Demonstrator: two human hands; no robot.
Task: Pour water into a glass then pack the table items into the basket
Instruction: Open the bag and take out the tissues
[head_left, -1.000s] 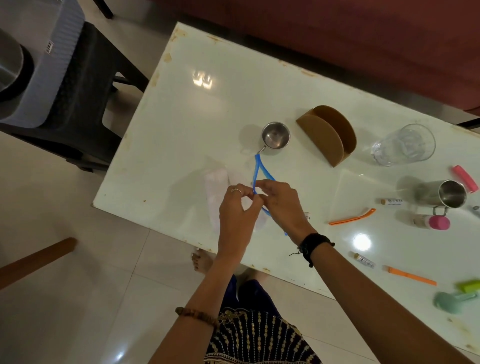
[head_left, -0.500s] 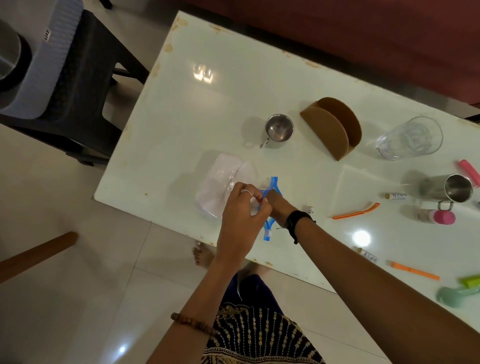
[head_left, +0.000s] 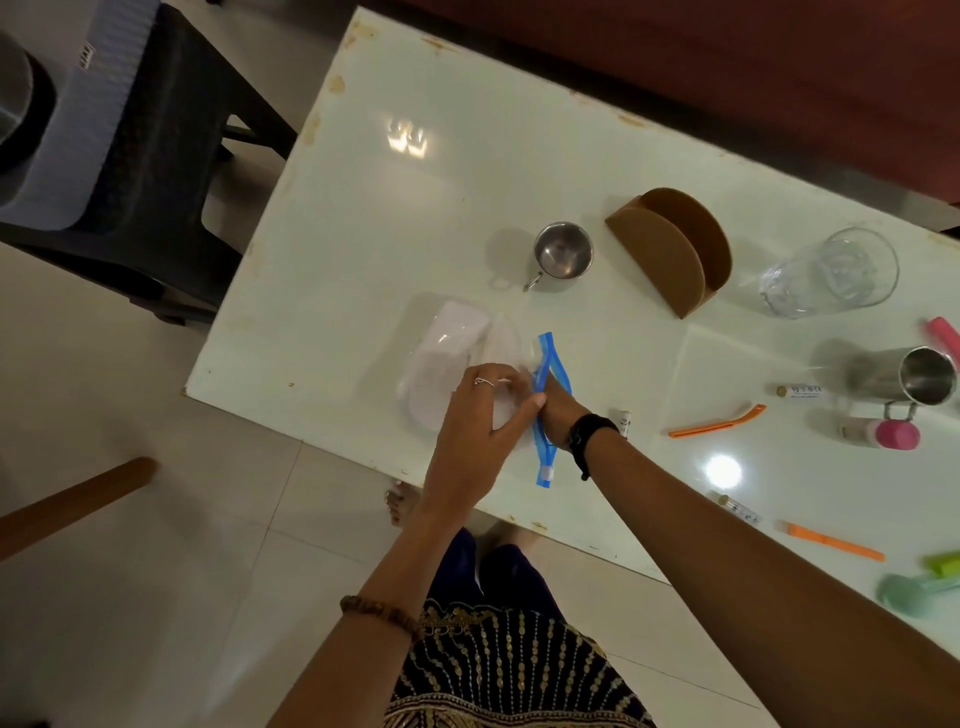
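Observation:
A clear zip bag (head_left: 447, 358) with a blue zipper strip (head_left: 546, 415) lies near the front edge of the white table (head_left: 415, 218). White contents show through it. My left hand (head_left: 480, 415) pinches the bag's mouth at the blue strip. My right hand (head_left: 553, 408) is mostly hidden behind the left one and reaches into the bag's open mouth. A clear glass (head_left: 831, 273) lies on its side at the right. A grey basket (head_left: 67, 119) rests on a dark chair (head_left: 156, 171) at the far left.
On the table stand a small steel cup (head_left: 562, 255), a brown napkin holder (head_left: 672, 249) and a steel mug (head_left: 919, 376). Orange clips (head_left: 717, 422), small tubes, a pink-capped bottle (head_left: 883, 433) and green items (head_left: 914, 590) lie at the right. A wooden stick (head_left: 72, 501) crosses the floor.
The bag has turned so that its blue strip runs toward me, and it lies flatter on the table. My right hand has slid in at the bag's mouth, behind my left hand.

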